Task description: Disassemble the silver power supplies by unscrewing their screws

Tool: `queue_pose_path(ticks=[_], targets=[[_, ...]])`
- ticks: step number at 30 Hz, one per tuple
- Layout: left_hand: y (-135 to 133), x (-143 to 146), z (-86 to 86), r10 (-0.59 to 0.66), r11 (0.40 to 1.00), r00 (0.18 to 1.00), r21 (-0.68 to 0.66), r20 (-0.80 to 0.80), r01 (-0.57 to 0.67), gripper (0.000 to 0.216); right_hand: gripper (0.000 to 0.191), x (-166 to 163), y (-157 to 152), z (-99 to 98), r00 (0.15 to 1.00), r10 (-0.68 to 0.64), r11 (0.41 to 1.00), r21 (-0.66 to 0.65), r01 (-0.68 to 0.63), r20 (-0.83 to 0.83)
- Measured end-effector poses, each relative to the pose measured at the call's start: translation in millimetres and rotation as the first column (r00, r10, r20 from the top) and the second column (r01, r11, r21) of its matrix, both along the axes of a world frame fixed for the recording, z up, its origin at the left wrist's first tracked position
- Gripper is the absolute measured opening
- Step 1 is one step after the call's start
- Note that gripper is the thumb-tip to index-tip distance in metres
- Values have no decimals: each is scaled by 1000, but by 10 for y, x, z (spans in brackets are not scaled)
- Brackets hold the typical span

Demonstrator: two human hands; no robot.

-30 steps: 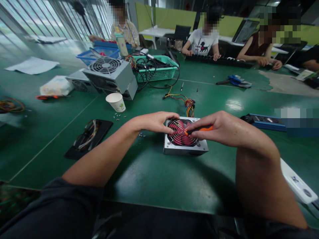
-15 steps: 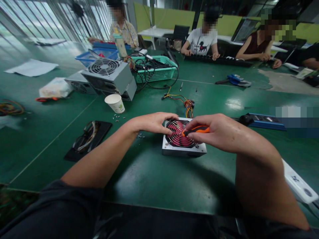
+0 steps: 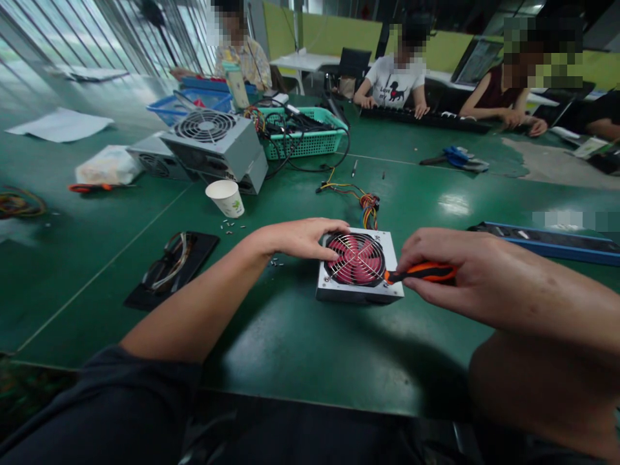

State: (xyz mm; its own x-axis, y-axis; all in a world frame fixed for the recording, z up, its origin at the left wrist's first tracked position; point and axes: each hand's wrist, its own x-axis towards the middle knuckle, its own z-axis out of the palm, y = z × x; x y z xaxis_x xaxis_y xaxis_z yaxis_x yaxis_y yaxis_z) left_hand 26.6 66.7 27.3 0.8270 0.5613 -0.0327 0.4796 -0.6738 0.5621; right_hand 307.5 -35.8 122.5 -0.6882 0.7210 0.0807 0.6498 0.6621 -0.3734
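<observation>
A computer power supply unit (image 3: pixel 393 242) lies on the green table with its red fan (image 3: pixel 356 258) and wire grille facing up. My left hand (image 3: pixel 310 239) grips its left back edge, thumb on top and fingers over the far side. In my right hand (image 3: pixel 465 290) is an orange and black screwdriver (image 3: pixel 429 272), held almost level. Its front end is over the unit's front right corner; whether the tip touches a screw I cannot tell. A bundle of coloured cables (image 3: pixel 369 205) runs out behind the unit.
Several small screws (image 3: pixel 276 262) lie left of the unit, near a paper cup (image 3: pixel 226 197). Behind stand other power supplies (image 3: pixel 217 148) and a green basket (image 3: pixel 305 135) of cables. A black panel (image 3: pixel 169 268) is at left, a blue strip (image 3: pixel 557 242) at right. People sit across the table.
My right hand has moved right and toward me with the screwdriver, from above the fan's middle to the unit's front right corner. My left hand stays on the unit.
</observation>
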Motion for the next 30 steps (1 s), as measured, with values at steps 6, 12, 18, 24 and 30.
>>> queue_pose_path(ticks=[6, 12, 18, 24, 30], targets=[[-77, 26, 53, 26, 999, 997, 42, -70, -23, 87, 5, 130, -70, 23, 990, -121, 991, 73, 116, 69], [-109, 44, 75, 27, 998, 996, 54, -80, -23, 91, 13, 35, -57, 71, 993, -114, 993, 16, 114, 38], [-85, 33, 47, 4, 998, 999, 69, -53, 0, 91, 20, -44, -13, 97, 997, -80, 993, -87, 81, 20], [-74, 37, 5, 3, 998, 997, 67, -79, 2, 106, 26, -42, 59, 94, 974, -228, 972, -57, 228, 3], [-82, 33, -4, 10, 998, 998, 59, -62, -7, 105, 31, 18, 232, 55, 956, -289, 951, -134, 280, -47]])
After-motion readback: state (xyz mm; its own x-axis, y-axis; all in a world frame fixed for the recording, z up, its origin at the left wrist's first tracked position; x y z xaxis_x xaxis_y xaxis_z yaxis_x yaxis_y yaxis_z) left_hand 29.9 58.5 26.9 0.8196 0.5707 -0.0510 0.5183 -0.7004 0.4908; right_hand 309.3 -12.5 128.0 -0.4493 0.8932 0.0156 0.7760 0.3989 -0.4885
